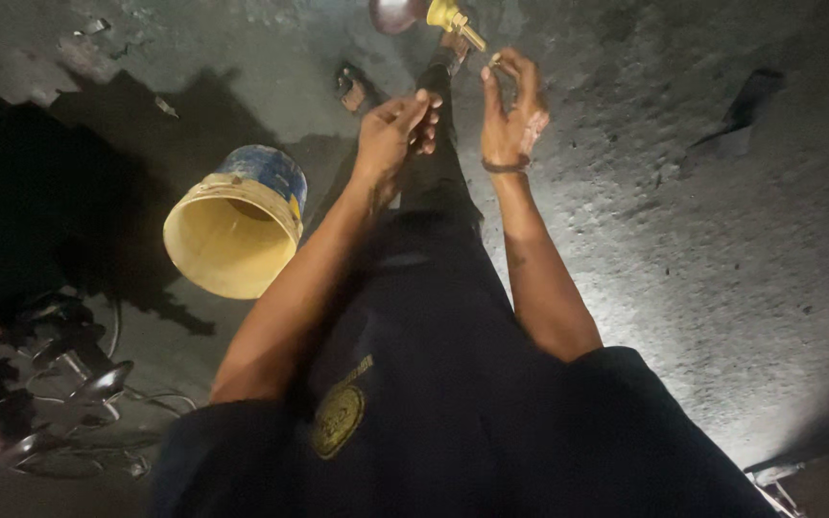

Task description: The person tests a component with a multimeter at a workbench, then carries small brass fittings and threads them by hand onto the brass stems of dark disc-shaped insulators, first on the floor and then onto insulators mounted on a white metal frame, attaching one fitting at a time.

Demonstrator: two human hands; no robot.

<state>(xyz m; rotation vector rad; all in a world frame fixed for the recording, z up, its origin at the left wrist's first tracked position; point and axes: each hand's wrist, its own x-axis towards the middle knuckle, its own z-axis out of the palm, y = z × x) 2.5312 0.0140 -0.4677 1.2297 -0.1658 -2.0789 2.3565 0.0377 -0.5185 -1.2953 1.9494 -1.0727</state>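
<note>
— Head view, hands?
— Left hand [397,123] pinched together, contents not discernible. Right hand [510,105] clamped on a small part, touching the brass fitting [455,19] just above.
— Progress?
— Judged mid-assembly; fitting unseated. Yellow bucket [238,225] lies tipped, left of it.

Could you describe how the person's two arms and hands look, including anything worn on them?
Both arms are bare from the short dark sleeves of a navy shirt down to the hands. The right hand has a thin dark band around its wrist. The left hand wears nothing: no glove, ring or watch is visible on it.
</note>
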